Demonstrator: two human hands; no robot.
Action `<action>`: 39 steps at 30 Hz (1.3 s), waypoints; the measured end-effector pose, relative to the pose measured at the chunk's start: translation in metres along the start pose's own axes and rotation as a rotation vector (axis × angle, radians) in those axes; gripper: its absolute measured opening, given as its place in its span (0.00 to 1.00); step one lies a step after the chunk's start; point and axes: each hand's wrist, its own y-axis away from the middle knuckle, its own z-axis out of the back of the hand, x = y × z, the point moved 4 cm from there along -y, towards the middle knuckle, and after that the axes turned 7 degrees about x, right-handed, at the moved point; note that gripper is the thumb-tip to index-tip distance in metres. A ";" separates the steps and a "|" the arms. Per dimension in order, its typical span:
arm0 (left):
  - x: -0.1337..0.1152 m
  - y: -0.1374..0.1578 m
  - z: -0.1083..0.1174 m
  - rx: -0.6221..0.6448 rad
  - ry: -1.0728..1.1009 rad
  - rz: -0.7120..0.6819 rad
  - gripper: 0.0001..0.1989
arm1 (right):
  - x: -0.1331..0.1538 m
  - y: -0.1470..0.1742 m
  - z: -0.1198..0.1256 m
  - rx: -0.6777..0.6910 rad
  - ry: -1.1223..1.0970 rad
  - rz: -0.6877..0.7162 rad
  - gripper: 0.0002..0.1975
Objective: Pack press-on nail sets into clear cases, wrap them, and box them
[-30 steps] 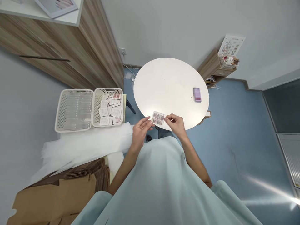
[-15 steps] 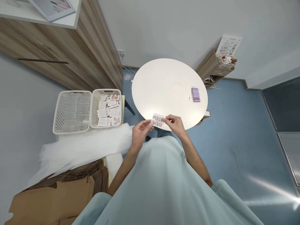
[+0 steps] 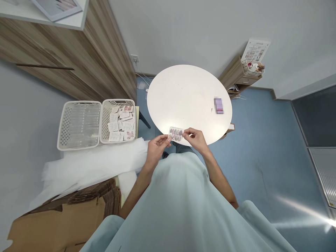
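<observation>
Fingers (image 3: 190, 131) of left hand (image 3: 154, 151) and right hand (image 3: 199, 141) pinch the card of nail tips (image 3: 175, 134) at opposite ends, above the worktop's (image 3: 183, 91) near edge. Edge-only grip: if both pinches slacken, I could drop it to the floor (image 3: 244, 140).

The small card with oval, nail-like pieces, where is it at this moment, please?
In the head view, the card is near the centre, held between the left hand and the right hand, seen against the near edge of the white table.
</observation>
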 end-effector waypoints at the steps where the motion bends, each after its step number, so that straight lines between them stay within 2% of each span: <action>1: 0.001 -0.001 0.001 0.002 -0.004 0.006 0.26 | 0.000 -0.001 0.000 -0.004 -0.008 0.000 0.15; 6: 0.004 -0.005 0.002 0.015 -0.033 0.019 0.27 | 0.002 -0.005 0.000 -0.013 0.000 0.025 0.18; 12: 0.000 -0.011 0.009 -0.003 -0.105 0.011 0.24 | 0.014 0.000 -0.004 -0.066 0.108 0.079 0.19; 18: -0.016 -0.016 0.013 0.015 -0.097 -0.016 0.27 | 0.028 0.013 -0.014 0.035 0.090 0.121 0.16; 21: -0.026 -0.018 0.014 0.048 -0.046 -0.032 0.30 | 0.025 0.019 -0.017 0.068 0.059 0.107 0.13; 26: -0.036 -0.022 0.015 0.084 -0.004 -0.056 0.35 | 0.012 0.021 -0.017 0.043 0.075 0.065 0.12; 33: -0.035 -0.030 0.014 0.054 -0.051 -0.052 0.30 | 0.013 0.007 -0.008 0.019 0.094 0.039 0.14; 39: -0.015 -0.041 0.006 0.058 -0.061 0.033 0.23 | 0.005 -0.025 0.011 -0.049 0.073 -0.011 0.19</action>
